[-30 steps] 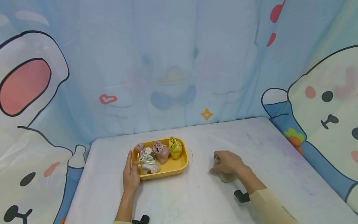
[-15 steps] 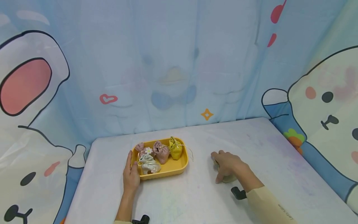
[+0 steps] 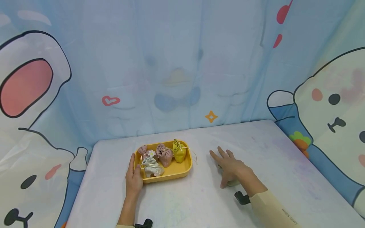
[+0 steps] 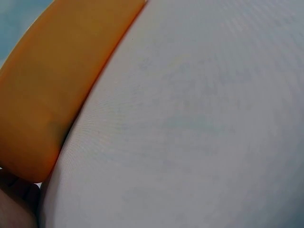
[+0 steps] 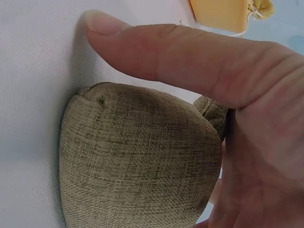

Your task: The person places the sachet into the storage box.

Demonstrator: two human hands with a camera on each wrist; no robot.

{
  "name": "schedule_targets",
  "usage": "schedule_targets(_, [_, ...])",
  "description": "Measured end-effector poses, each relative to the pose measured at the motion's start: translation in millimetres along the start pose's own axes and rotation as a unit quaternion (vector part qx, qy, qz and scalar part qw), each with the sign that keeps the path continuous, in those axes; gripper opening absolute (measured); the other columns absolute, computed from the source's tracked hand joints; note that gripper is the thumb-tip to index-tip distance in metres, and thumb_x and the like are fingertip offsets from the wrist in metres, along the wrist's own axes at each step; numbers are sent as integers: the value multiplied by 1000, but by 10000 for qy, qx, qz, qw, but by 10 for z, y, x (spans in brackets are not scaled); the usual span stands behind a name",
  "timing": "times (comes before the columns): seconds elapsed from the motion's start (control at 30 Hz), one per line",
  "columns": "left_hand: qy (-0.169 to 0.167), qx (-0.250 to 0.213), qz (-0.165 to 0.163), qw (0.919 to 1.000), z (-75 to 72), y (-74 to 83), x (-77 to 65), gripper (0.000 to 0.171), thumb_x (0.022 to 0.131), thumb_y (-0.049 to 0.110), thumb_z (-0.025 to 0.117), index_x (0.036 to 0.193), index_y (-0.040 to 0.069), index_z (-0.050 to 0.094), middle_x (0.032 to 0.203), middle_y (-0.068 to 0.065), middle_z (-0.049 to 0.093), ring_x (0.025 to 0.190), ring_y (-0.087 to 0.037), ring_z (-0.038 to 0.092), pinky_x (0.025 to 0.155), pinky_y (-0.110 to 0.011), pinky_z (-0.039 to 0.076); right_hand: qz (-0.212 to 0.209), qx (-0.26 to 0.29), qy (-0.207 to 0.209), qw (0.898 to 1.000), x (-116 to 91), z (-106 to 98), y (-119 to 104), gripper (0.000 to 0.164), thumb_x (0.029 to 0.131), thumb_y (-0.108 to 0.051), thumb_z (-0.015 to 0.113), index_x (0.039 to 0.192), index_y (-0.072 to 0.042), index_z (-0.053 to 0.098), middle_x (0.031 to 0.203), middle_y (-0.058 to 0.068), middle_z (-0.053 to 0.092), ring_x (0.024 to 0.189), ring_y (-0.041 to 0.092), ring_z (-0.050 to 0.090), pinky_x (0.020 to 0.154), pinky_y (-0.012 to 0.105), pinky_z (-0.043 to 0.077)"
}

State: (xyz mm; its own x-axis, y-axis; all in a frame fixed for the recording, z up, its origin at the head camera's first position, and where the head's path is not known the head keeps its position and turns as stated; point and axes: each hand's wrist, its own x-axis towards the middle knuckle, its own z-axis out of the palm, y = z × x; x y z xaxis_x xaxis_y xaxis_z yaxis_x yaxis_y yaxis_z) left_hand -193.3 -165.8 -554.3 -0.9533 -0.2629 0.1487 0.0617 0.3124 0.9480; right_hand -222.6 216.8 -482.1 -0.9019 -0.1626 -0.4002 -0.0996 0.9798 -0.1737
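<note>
Over a brownish-green cloth drawstring pouch (image 5: 142, 152) on the table, my right hand (image 3: 232, 166) has its fingers spread, the thumb straight and apart from the cloth in the right wrist view. The head view shows only a sliver of this pouch below the palm. My left hand (image 3: 134, 180) lies along the left end of a yellow tray (image 3: 176, 172), fingers straight against its side and thumb by the near corner. In the tray are two pink pouches, one with a white flower, a pale pouch (image 3: 151, 167) and a yellow-green pouch (image 3: 179, 152).
A pale cloth covers the table (image 3: 188, 205). Behind it hangs a light blue printed curtain (image 3: 171, 63) with cartoon figures at both sides. A thin string from the yellow-green pouch hangs over the tray's right rim.
My right hand has opened from its curled hold on the brownish-green pouch, spreading its fingers and shifting slightly left. My left hand and the tray stay still.
</note>
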Motion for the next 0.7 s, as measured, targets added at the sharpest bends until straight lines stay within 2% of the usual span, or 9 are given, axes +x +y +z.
schedule_targets(0.33, [74,-7,-27,10000,4,12,-3,55,111,14,36,166,11,27,172,-11,27,160,-36,20,131,-57,17,410,-131,-292,9986,19,22,-37,140,58,-28,103,168,-29,17,175,18,3,152,57,20,104,80,42])
schedule_targets(0.6, [48,-10,0,10000,3,12,-6,55,111,13,37,166,12,27,172,-10,27,161,-35,19,132,-56,16,302,-216,-255,9990,-24,-8,-42,127,66,-16,98,167,-23,23,174,19,11,152,56,23,104,77,44])
schedule_targets(0.7, [49,-46,16,10000,4,-2,-5,55,111,13,37,166,11,27,172,-11,26,161,-36,19,132,-56,16,166,-176,-87,9997,-38,-14,-45,120,68,-10,95,166,-20,27,173,20,17,152,55,24,106,76,44])
